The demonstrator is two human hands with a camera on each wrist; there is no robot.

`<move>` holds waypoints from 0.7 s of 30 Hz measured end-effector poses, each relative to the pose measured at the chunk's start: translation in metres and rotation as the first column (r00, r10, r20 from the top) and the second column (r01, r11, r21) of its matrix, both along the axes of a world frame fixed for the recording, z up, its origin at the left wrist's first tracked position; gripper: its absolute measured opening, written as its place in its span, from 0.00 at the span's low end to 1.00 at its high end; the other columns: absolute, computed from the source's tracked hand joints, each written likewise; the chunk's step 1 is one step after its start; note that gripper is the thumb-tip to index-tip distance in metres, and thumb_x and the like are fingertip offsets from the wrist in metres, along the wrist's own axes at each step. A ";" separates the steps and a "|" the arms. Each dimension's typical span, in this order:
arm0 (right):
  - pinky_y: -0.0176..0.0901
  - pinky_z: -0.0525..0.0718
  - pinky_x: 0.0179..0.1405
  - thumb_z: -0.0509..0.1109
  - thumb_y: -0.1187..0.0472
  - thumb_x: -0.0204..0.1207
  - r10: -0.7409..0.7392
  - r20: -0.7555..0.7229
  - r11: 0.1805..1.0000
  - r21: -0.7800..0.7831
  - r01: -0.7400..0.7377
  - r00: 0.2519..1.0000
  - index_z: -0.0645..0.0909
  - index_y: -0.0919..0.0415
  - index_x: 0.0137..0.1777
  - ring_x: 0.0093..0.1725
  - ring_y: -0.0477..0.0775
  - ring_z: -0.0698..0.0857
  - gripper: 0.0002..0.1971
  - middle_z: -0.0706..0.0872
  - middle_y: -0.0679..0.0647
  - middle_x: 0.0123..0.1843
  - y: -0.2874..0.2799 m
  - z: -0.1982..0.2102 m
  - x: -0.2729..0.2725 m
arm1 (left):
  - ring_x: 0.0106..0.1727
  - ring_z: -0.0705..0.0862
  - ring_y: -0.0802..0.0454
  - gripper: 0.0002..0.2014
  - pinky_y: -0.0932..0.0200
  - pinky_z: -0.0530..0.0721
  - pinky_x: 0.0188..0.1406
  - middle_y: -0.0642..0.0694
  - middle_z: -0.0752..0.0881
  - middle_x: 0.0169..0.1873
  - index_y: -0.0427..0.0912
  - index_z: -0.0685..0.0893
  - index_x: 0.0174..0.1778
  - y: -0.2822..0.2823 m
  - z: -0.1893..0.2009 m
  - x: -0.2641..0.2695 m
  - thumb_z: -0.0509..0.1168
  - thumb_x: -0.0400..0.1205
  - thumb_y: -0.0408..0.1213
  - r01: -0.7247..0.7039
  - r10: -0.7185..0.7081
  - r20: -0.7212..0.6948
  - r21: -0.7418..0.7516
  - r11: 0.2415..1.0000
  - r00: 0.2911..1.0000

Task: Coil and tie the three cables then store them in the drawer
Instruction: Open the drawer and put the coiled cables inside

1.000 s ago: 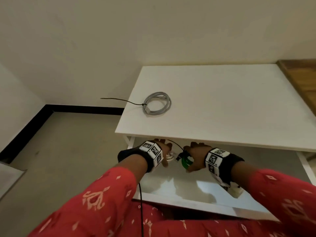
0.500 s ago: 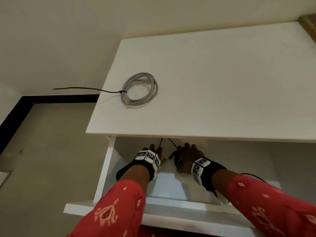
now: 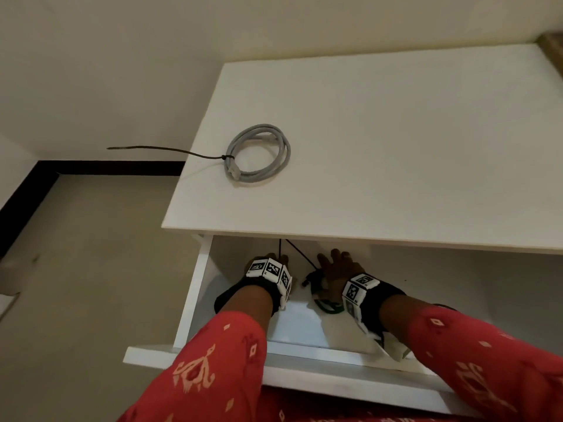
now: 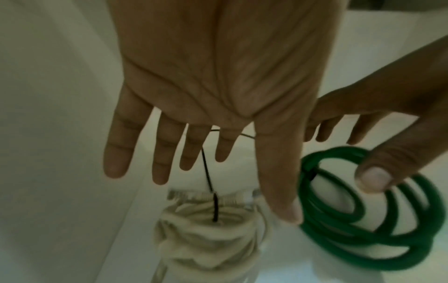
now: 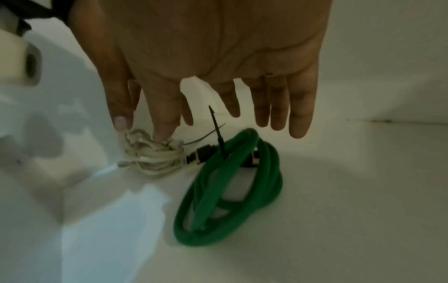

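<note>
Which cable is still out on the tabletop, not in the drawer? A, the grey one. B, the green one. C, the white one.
A: the grey cable lies coiled and tied on the tabletop, while the green cable and white cable sit in the drawer.

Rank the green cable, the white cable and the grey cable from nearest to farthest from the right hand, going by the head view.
1. green cable: in the open drawer, right at the right hand.
2. white cable: also in the drawer, on the hand's left, hidden under the left hand in the head view.
3. grey cable: up on the tabletop, farthest by far.
</note>
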State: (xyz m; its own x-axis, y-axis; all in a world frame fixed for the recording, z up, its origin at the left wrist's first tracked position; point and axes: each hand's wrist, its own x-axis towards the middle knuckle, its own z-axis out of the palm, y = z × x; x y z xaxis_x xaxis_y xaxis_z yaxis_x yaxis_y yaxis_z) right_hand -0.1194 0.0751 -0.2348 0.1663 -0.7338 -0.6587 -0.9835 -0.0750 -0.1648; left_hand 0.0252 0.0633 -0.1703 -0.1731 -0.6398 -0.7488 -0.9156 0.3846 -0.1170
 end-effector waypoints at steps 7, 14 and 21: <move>0.51 0.74 0.68 0.67 0.44 0.74 0.051 0.025 0.998 0.028 -0.051 0.998 0.62 0.60 0.76 0.70 0.65 0.73 0.35 0.71 0.65 0.72 0.006 0.086 -0.001 | 0.52 0.86 0.41 0.19 0.50 0.86 0.49 0.41 0.86 0.56 0.40 0.80 0.61 0.011 0.050 -0.009 0.67 0.75 0.43 -0.096 0.068 -0.219 -0.122 0.988 0.973; 0.49 0.75 0.66 0.68 0.46 0.73 0.117 -0.024 0.993 -0.015 -0.118 0.993 0.68 0.57 0.72 0.68 0.61 0.76 0.30 0.76 0.59 0.70 0.033 0.155 0.004 | 0.43 0.86 0.38 0.19 0.42 0.87 0.48 0.43 0.88 0.44 0.45 0.83 0.46 -0.012 0.041 -0.024 0.70 0.67 0.55 -0.158 0.130 -0.282 -0.081 0.984 0.951; 0.42 0.75 0.62 0.70 0.49 0.73 0.086 0.142 0.983 -0.174 -0.061 0.986 0.72 0.58 0.69 0.64 0.56 0.80 0.27 0.85 0.56 0.63 0.015 0.213 0.021 | 0.59 0.82 0.41 0.18 0.49 0.80 0.57 0.39 0.85 0.57 0.37 0.80 0.57 0.006 0.141 0.006 0.65 0.79 0.47 -0.425 0.218 -0.529 -0.307 0.852 0.820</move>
